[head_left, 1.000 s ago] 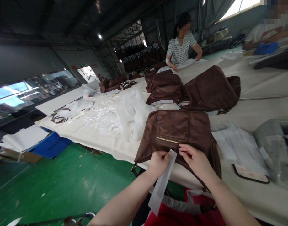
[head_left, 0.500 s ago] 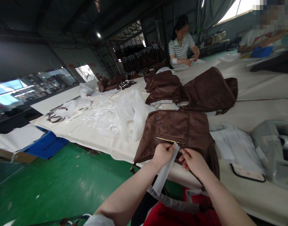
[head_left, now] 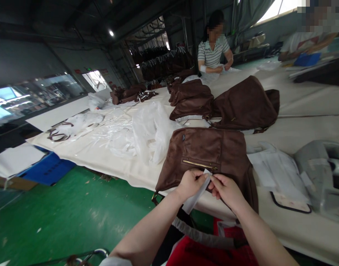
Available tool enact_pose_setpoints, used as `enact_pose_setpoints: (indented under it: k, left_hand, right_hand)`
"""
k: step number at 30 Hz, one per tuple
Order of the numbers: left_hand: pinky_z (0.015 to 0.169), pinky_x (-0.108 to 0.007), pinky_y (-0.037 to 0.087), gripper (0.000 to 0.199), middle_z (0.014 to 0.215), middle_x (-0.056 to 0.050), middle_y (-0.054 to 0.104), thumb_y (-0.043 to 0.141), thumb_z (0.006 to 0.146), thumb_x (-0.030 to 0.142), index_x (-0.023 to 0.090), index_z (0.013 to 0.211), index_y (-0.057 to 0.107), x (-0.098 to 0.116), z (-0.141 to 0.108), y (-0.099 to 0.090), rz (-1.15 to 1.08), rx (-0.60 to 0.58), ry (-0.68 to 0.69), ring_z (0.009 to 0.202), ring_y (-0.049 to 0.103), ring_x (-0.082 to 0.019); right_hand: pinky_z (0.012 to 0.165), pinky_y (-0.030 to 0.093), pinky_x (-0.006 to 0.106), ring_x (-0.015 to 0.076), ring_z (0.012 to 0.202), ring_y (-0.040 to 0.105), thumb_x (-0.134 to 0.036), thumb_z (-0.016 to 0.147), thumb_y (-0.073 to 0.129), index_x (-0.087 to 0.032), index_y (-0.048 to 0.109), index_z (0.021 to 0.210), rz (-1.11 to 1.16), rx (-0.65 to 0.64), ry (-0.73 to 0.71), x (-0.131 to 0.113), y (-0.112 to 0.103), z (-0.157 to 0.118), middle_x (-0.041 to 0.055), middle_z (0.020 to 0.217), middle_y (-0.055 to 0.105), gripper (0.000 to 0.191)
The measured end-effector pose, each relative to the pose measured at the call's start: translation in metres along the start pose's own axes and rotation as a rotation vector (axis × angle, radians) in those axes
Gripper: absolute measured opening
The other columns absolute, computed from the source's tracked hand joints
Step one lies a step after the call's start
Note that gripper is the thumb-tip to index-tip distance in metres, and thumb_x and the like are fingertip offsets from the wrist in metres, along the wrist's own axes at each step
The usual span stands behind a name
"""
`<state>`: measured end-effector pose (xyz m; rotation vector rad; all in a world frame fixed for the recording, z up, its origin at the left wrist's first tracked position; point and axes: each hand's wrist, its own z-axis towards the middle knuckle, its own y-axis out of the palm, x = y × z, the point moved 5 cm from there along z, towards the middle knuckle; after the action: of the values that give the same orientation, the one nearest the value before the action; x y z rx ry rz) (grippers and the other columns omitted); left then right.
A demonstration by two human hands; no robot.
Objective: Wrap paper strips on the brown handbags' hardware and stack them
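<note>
A brown handbag (head_left: 202,144) lies flat on the table before me, its brass zipper (head_left: 198,164) facing up. Over the bag's near part, my left hand (head_left: 191,183) pinches a white translucent strip (head_left: 195,199) close to its top end. The strip hangs down past the table edge. My right hand (head_left: 223,187) is closed at the same end of the strip, thumb and forefinger on its right edge, the other fingers curled. A strap wrapped in pale material (head_left: 202,237) droops from the bag across my lap.
Crumpled clear plastic (head_left: 150,133) lies left of the bag. More brown bags (head_left: 243,105) rest behind it. White sheets (head_left: 274,170) and a grey tape-dispenser-like device (head_left: 321,177) are at right. A co-worker in a striped shirt (head_left: 213,55) is across the table.
My right hand has moved slightly left and now meets the strip, where it was apart from it before. The strip's lower end has risen. The view has shifted a little.
</note>
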<state>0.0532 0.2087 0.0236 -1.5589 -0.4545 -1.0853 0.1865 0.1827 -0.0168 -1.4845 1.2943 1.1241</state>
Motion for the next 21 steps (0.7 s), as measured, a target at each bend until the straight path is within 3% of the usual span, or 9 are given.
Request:
enact_pose_setpoints:
  k: [6,10,14,18,21]
  left_hand:
    - [0.067,-0.022,0.044,0.032,0.073,-0.003,0.068,0.048,0.091,0.033,0.016,0.081,0.073,0.005,-0.004,-0.003,0.043,0.043,0.053,0.071,0.059,-0.014]
    - [0.062,-0.02,0.044,0.031,0.073,-0.002,0.07,0.049,0.089,0.032,0.015,0.083,0.074,-0.002,-0.001,-0.001,-0.012,0.051,-0.043,0.067,0.06,-0.013]
    - [0.056,-0.02,0.04,0.03,0.064,0.0,0.068,0.05,0.086,0.027,0.015,0.072,0.074,-0.006,0.001,0.004,0.087,0.036,-0.116,0.06,0.057,-0.012]
    - [0.06,-0.023,0.041,0.022,0.07,-0.001,0.068,0.057,0.082,0.029,0.019,0.07,0.072,-0.003,-0.003,0.001,0.342,0.206,-0.171,0.065,0.059,-0.014]
    - [0.066,-0.027,0.044,0.018,0.074,-0.004,0.065,0.057,0.081,0.024,0.019,0.067,0.067,0.006,-0.011,0.004,0.579,0.317,-0.091,0.072,0.059,-0.016]
  right_hand:
    - [0.041,0.041,0.023,0.011,0.04,0.051,-0.058,0.083,0.049,-0.02,0.057,0.07,-0.047,-0.003,-0.043,0.007,0.0,0.001,-0.0025,0.051,0.057,0.041]
    - [0.039,0.038,0.022,0.0113,0.04,0.051,-0.06,0.082,0.05,-0.02,0.057,0.067,-0.034,0.005,-0.034,0.011,0.001,0.006,-0.0012,0.052,0.058,0.043]
    - [0.039,0.035,0.023,0.0122,0.038,0.05,-0.054,0.082,0.05,-0.021,0.056,0.062,-0.116,0.064,-0.01,0.007,0.002,0.009,-0.0008,0.048,0.057,0.039]
    - [0.043,0.037,0.024,0.0122,0.038,0.05,-0.039,0.082,0.049,-0.021,0.057,0.061,-0.258,0.141,-0.026,0.001,0.003,0.01,-0.0004,0.05,0.06,0.028]
    - [0.045,0.036,0.025,0.013,0.042,0.051,-0.032,0.078,0.049,-0.022,0.056,0.058,-0.302,0.196,-0.039,0.001,0.003,0.013,0.0005,0.053,0.063,0.024]
